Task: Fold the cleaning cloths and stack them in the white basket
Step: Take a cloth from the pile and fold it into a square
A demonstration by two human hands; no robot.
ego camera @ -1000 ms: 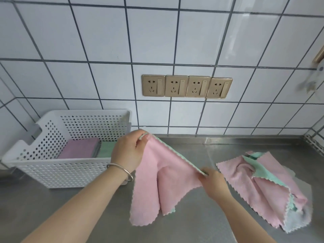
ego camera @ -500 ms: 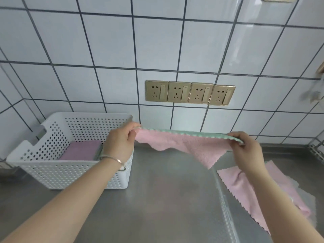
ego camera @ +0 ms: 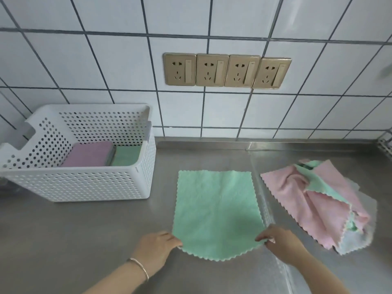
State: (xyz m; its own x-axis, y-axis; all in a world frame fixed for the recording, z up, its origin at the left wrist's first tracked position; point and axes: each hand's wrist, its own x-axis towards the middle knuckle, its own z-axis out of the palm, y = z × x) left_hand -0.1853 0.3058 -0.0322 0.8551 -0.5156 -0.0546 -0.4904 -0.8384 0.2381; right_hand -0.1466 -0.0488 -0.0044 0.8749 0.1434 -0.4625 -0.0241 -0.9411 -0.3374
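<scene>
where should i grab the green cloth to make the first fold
Take the green cloth by its two near corners, coming from the near edge, where the left hand and right hand already pinch it. It lies flat and square, so they lift straight over.

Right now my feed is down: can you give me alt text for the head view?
A green cloth lies spread flat on the steel counter, with the left hand and right hand pinching its two near corners. A white basket at left holds folded purple and green cloths; a rumpled pile of pink and green cloths lies at right.
</scene>
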